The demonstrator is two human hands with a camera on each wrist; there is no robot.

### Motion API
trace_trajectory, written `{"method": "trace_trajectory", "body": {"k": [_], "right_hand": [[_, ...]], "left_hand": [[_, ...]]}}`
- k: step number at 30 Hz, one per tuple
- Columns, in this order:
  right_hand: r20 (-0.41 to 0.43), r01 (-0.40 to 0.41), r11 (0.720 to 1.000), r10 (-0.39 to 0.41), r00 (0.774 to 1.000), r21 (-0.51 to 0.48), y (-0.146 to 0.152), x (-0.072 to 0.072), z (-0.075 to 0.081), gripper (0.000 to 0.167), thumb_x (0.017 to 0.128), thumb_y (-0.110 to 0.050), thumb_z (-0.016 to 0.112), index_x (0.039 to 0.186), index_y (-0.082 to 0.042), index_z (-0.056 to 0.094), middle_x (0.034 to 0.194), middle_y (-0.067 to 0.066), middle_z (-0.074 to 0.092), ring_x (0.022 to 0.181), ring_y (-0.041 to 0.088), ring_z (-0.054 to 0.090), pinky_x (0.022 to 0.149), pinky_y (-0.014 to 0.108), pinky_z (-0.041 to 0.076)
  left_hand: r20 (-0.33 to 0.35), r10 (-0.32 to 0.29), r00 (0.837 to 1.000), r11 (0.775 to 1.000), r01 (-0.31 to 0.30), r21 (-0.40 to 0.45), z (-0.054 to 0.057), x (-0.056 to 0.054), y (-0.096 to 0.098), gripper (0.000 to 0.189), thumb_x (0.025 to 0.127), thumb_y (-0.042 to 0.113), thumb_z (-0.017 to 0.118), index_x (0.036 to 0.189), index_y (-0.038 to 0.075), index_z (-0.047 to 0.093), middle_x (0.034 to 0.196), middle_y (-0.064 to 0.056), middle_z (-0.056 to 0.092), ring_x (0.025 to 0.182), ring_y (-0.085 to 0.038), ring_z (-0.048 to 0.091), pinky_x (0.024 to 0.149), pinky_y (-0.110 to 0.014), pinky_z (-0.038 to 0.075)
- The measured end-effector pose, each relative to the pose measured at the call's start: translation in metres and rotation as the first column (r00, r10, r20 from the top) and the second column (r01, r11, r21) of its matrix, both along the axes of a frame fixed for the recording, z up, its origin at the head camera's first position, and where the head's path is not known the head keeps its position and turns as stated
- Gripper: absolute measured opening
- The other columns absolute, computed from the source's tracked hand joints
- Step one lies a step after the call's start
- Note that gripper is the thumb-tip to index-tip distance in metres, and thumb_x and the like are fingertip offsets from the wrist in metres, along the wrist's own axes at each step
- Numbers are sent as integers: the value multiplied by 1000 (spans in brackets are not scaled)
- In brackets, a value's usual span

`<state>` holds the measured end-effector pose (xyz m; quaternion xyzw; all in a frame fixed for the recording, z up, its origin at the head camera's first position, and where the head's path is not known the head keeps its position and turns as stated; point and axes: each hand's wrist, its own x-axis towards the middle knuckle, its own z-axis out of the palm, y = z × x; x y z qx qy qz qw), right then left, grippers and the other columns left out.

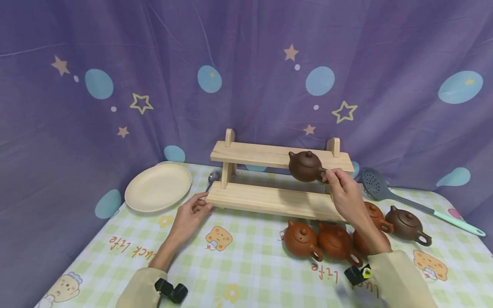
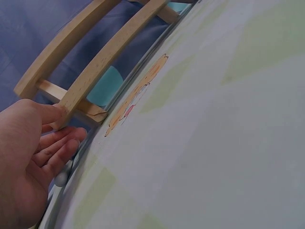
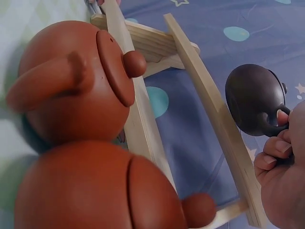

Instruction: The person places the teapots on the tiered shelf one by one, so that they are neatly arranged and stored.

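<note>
My right hand (image 1: 344, 190) pinches a dark brown teapot (image 1: 306, 166) by its handle, in front of the top board of a two-tier wooden shelf (image 1: 265, 197). In the right wrist view the same dark teapot (image 3: 252, 99) appears beside that board, fingers curled at its handle. My left hand (image 1: 191, 217) holds the left end of the lower board. The left wrist view shows the thumb (image 2: 50, 113) against the board's end and the other fingers curled under it. Several reddish-brown teapots, among them a round one (image 1: 301, 240), stand before the shelf's right part.
A second dark teapot (image 1: 408, 225) sits at the right, near a grey slotted skimmer (image 1: 375, 185) with a mint handle. At the left lies a cream oval plate (image 1: 158, 188). Behind the shelf's left end rests a metal spoon (image 1: 213, 176). A purple curtain (image 1: 254, 85) hangs behind.
</note>
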<state>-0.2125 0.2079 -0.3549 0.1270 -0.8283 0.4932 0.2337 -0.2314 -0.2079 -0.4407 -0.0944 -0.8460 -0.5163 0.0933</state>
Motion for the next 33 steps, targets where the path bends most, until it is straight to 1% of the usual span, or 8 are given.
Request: {"method": "trace_trajectory", "body": {"k": [4, 10, 12, 17, 23, 30, 33], "right_hand": [[17, -41, 999, 41, 999, -26, -7, -6, 1, 31, 114, -21, 44, 103, 2, 62, 71, 6, 45, 57, 15, 38, 53, 30, 35], [-7, -47, 999, 47, 999, -23, -18, -18, 2, 29, 113, -13, 43, 102, 6, 62, 72, 8, 42, 58, 13, 34, 55, 30, 32], [-9, -47, 999, 47, 999, -23, -21, -21, 3, 29, 113, -13, 43, 102, 7, 62, 71, 8, 43, 57, 13, 34, 54, 30, 32], [-12, -48, 998, 47, 999, -28, -28, -26, 6, 31, 113, -20, 46, 102, 1, 65, 71, 6, 44, 58, 14, 36, 56, 30, 34], [-36, -53, 998, 51, 998, -45, -39, -33, 8, 32, 113, -24, 48, 99, -1, 66, 73, 7, 47, 59, 16, 39, 57, 29, 35], [2, -70, 997, 70, 998, -42, -53, -41, 11, 35, 113, -29, 46, 101, -2, 65, 74, 8, 44, 62, 21, 39, 60, 32, 36], [7, -62, 997, 63, 998, -34, -60, -44, 14, 35, 113, -30, 46, 101, -3, 65, 76, 8, 47, 66, 22, 42, 63, 33, 37]], "left_hand": [[1, -3, 1000, 1000, 3, 3, 0, 0, -1, 46, 103, 23, 69, 143, 2, 59, 104, -12, 71, 89, -23, 72, 77, -26, 54], [2, 1, 1000, 1000, -1, 4, 1, 0, 0, 45, 103, 22, 69, 143, 3, 59, 104, -12, 70, 89, -23, 72, 77, -25, 53], [3, 1, 1000, 1000, -1, 6, 1, 0, 0, 45, 103, 22, 68, 143, 2, 59, 105, -12, 70, 90, -23, 72, 77, -25, 53], [7, 1, 1000, 1000, -1, 7, 1, 0, 0, 46, 103, 23, 69, 143, 2, 59, 104, -11, 71, 90, -23, 72, 79, -26, 53], [-3, 11, 1000, 1000, -11, -2, 0, -1, -1, 45, 103, 23, 69, 142, 3, 60, 104, -11, 71, 89, -22, 72, 78, -25, 53], [-6, 6, 1000, 1000, -6, 3, 0, -1, -1, 45, 103, 25, 69, 142, 4, 60, 104, -11, 71, 90, -23, 72, 78, -24, 54], [-2, 0, 1000, 1000, 0, 12, 0, 0, -1, 46, 103, 26, 68, 142, 3, 60, 106, -12, 71, 91, -24, 72, 78, -25, 53]]}}
